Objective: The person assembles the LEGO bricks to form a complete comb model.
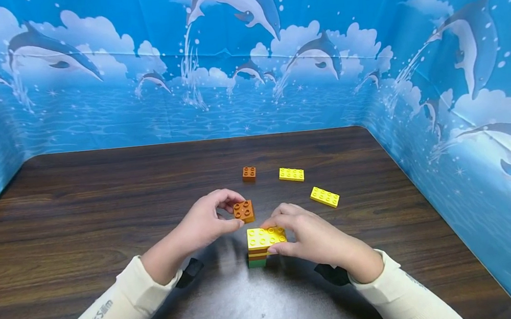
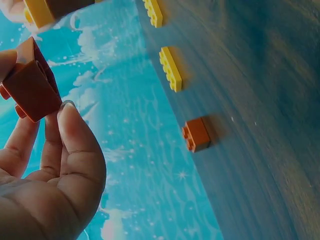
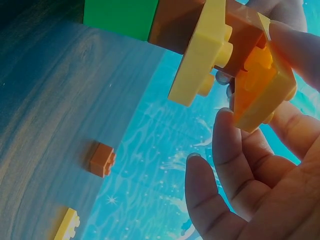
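Observation:
My left hand [image 1: 201, 221] pinches a brown-orange two-by-two toy brick [image 1: 244, 211] between thumb and fingers, just left of and beyond a small stack. The stack has a green brick [image 3: 120, 19] at its base, then a brown brick [image 3: 175, 22], a yellow plate brick [image 3: 197, 57] and another brown brick [image 3: 244, 32]. Topmost is a yellow eight-stud plate brick [image 1: 263, 237], which my right hand [image 1: 309, 232] grips by its right end. In the right wrist view this top plate overhangs the brown brick beneath; whether it is fully pressed down I cannot tell.
Beyond the hands, a loose brown-orange brick [image 1: 249, 174] lies on the dark wooden table [image 1: 103, 205]. Two yellow plate bricks, one farther [image 1: 291, 174] and one nearer [image 1: 325, 197], lie to its right. A blue dolphin-print curtain [image 1: 162, 107] surrounds the table's far and side edges.

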`<action>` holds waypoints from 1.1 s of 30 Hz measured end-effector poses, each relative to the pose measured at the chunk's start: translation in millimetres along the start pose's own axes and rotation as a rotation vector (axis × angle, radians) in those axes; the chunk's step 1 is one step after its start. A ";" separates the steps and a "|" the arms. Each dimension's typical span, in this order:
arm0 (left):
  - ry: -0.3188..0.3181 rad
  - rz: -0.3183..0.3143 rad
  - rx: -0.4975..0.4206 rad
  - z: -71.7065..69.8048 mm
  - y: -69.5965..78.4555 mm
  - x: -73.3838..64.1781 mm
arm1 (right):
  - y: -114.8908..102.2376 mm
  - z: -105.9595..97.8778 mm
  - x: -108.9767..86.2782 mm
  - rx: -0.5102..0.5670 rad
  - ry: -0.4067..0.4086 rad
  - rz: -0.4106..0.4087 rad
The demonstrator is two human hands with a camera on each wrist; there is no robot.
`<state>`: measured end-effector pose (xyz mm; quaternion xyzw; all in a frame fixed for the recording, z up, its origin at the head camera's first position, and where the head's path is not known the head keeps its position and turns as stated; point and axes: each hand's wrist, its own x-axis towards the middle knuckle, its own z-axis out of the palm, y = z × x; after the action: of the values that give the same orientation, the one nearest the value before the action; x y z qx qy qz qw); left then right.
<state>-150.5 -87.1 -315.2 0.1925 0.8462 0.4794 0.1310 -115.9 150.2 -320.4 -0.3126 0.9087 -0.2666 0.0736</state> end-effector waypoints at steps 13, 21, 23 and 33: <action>-0.026 0.047 0.067 5.7 11.3 -17.2 | -0.9 -0.9 0.2 0.008 0.009 -0.029; -0.047 0.078 0.090 8.2 13.9 -21.5 | -0.6 -1.7 -0.2 -0.007 0.006 -0.031; -0.051 0.085 0.097 9.1 14.2 -22.2 | -0.5 -1.7 -0.3 -0.011 0.007 -0.030; -0.070 0.106 0.139 14.3 15.5 -23.2 | 0.4 -1.1 -0.7 -0.023 0.012 -0.027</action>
<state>-120.9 -79.5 -308.2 0.2622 0.8610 0.4185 0.1213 -115.9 151.3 -319.7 -0.3240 0.9078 -0.2591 0.0610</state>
